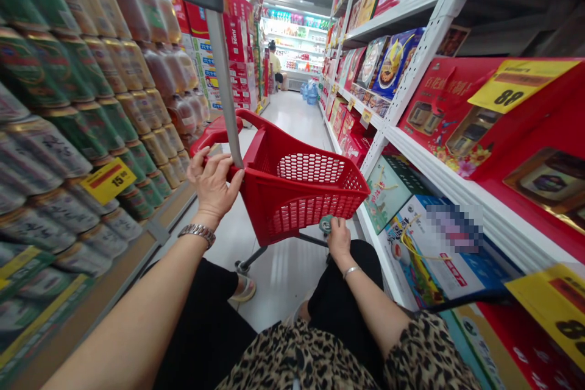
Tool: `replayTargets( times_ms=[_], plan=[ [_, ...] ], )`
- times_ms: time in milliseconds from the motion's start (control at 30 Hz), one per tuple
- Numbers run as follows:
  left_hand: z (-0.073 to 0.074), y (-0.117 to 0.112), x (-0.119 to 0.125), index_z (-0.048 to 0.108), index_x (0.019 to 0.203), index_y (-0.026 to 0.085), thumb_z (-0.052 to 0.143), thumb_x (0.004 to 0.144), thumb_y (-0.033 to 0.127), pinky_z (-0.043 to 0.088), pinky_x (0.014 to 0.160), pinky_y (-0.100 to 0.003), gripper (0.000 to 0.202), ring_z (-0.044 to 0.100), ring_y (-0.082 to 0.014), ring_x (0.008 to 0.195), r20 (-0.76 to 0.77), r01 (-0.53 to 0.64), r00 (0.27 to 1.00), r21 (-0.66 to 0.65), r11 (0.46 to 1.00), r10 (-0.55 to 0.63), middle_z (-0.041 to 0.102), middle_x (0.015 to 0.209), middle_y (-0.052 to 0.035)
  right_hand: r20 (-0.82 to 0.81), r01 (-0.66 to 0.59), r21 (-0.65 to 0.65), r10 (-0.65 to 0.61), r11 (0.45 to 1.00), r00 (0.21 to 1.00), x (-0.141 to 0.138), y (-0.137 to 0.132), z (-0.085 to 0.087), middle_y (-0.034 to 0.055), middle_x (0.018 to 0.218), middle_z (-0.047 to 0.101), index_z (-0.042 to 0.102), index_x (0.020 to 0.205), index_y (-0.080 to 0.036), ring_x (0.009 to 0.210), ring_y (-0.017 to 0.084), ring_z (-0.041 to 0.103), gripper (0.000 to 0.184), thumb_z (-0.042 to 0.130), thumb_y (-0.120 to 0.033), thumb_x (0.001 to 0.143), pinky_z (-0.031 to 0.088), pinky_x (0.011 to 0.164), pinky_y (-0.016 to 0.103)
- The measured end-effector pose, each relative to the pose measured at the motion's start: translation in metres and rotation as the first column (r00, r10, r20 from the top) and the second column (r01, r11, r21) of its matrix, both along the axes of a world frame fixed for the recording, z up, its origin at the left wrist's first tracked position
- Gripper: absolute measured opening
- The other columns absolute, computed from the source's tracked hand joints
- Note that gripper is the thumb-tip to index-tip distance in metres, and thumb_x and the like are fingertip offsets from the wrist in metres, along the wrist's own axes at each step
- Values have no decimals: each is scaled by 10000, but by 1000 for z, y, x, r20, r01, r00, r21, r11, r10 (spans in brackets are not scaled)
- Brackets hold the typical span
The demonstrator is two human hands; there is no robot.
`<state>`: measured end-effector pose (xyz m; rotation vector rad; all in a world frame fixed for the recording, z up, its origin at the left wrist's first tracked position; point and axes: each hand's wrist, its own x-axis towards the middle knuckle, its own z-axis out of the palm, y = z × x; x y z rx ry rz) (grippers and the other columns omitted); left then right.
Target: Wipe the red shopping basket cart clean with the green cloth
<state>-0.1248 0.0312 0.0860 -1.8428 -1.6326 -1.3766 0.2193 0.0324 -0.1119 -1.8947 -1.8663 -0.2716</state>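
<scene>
A red plastic shopping cart [306, 195] with perforated basket walls stands in front of me, tilted in the view. My left hand [214, 183] rests on the red edge at its near left corner, fingers curled over it beside the grey upright post [223, 73]. By my right knee, below the basket, my right hand [339, 241] is closed on a small round greenish thing [326, 223]. Its kind I cannot make out. The cart's thin grey legs and a caster [242, 267] show near my left foot.
Stacked drink cans [68, 109] rise close on the left, with a yellow price tag [108, 180]. White shelves [411, 97] with boxed goods line the right, including a red gift box [457, 116]. The aisle floor [287, 113] runs ahead to a crouching person [275, 67].
</scene>
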Motion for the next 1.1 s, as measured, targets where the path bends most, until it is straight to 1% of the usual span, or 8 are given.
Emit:
replayTargets(
  times_ms=[167, 267, 367, 500, 600, 733, 933, 1100],
  plan=[
    [-1, 1, -1, 658, 1069, 268, 583, 869, 398, 229, 1181, -580, 250, 381, -350, 1411, -13, -23, 1000, -2, 1000, 23, 671, 1214, -85, -25, -156, -5, 155, 988, 988, -47, -8, 3, 78, 1022, 605, 671, 969, -182, 746, 164, 543, 342, 526, 25, 738, 443, 706, 277],
    [-1, 1, -1, 660, 1073, 272, 566, 880, 391, 237, 1177, -572, 245, 383, -342, 1413, -27, -30, 999, -5, 1000, 30, 677, 1215, -78, -74, -301, 116, 310, 947, 948, -72, -11, 25, 106, 1105, 610, 687, 1062, -191, 870, 204, 591, 380, 518, -11, 773, 495, 792, 313],
    [-1, 0, 1, 664, 1070, 276, 557, 887, 388, 233, 1176, -577, 240, 379, -341, 1417, -18, -33, 999, -10, 999, 33, 677, 1222, -73, -77, -408, 342, 458, 847, 886, -95, -10, 65, 117, 1192, 598, 683, 1156, -217, 1019, 224, 594, 374, 499, -66, 867, 498, 909, 348],
    [-1, -2, 3, 665, 1075, 275, 549, 894, 399, 211, 1184, -583, 248, 360, -341, 1431, 0, -29, 1000, -32, 999, 29, 666, 1246, -73, 62, -467, 547, 522, 695, 851, -125, -3, 120, 115, 1255, 588, 660, 1231, -241, 1060, 218, 577, 354, 511, -103, 942, 447, 979, 389],
    [-1, -3, 4, 668, 1091, 269, 552, 893, 404, 188, 1193, -589, 265, 350, -344, 1438, 8, -5, 1000, -39, 999, 6, 666, 1249, -77, 175, -520, 633, 548, 574, 818, -144, 1, 138, 90, 1223, 614, 674, 1182, -261, 1018, 194, 564, 294, 539, -118, 964, 401, 1016, 412],
    [-1, -3, 5, 673, 1096, 260, 558, 894, 405, 190, 1191, -576, 274, 357, -347, 1434, 6, -13, 1000, -37, 999, 14, 675, 1245, -83, 233, -546, 679, 560, 491, 795, -155, 1, 128, 53, 1164, 655, 701, 1042, -273, 987, 182, 537, 192, 589, -141, 960, 354, 1041, 428],
    [-1, -4, 7, 672, 1093, 255, 557, 898, 397, 187, 1189, -571, 268, 348, -344, 1442, -2, -32, 999, -42, 999, 32, 675, 1262, -84, 207, -627, 463, 611, 627, 764, -142, -1, 82, 56, 1167, 673, 718, 1048, -277, 949, 167, 536, 201, 604, -139, 958, 322, 990, 396],
    [0, -4, 9, 671, 1094, 246, 551, 904, 401, 192, 1194, -560, 274, 349, -332, 1443, -17, -46, 999, -51, 998, 45, 680, 1252, -79, 314, -697, 398, 625, 597, 715, -137, -10, 46, 31, 1130, 700, 712, 944, -268, 1001, 191, 514, 127, 618, -185, 966, 322, 933, 381]
  ],
)
